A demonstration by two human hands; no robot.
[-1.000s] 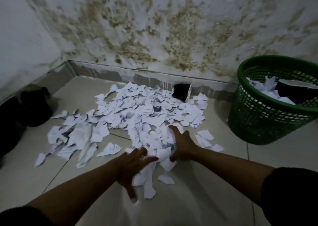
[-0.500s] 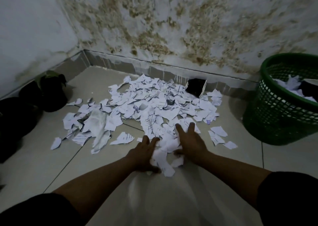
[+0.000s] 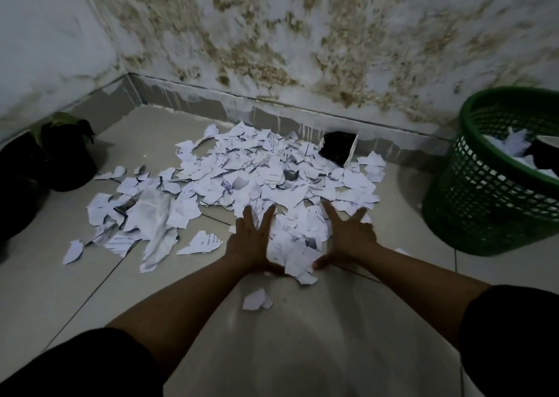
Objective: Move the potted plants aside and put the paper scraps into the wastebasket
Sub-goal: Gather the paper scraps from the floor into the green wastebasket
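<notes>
Both hands are down at the near edge of the paper scraps (image 3: pixel 257 182), which lie spread over the tiled floor (image 3: pixel 90 290) in front of the stained wall (image 3: pixel 302 33). The left hand (image 3: pixel 248 239) rests palm down at the left flank of a small heap of scraps, fingers straight and splayed, tips pointing toward the wall; its grip is open, nothing pinched. The right hand (image 3: pixel 351 236) mirrors it at the right flank of the same heap, fingers straight and spread, thumb lying low along the floor at the heap's near side; grip likewise open. The heap sits between the two palms, touching both, not enclosed by any finger. The main mass of scraps extends from the hands toward the wall and to the left of the heap. One loose scrap (image 3: pixel 256 299) lies on the floor on the near side of the heap, apart from both hands. The green wastebasket (image 3: pixel 484 203) stands to the right of the scraps, well apart from the right hand, with white paper and a dark item visible inside. A black torn piece (image 3: pixel 335 148) leans at the wall's base beyond the scraps. The potted plants (image 3: pixel 65 151), in dark pots, stand to the far left of the scraps by the side wall.
</notes>
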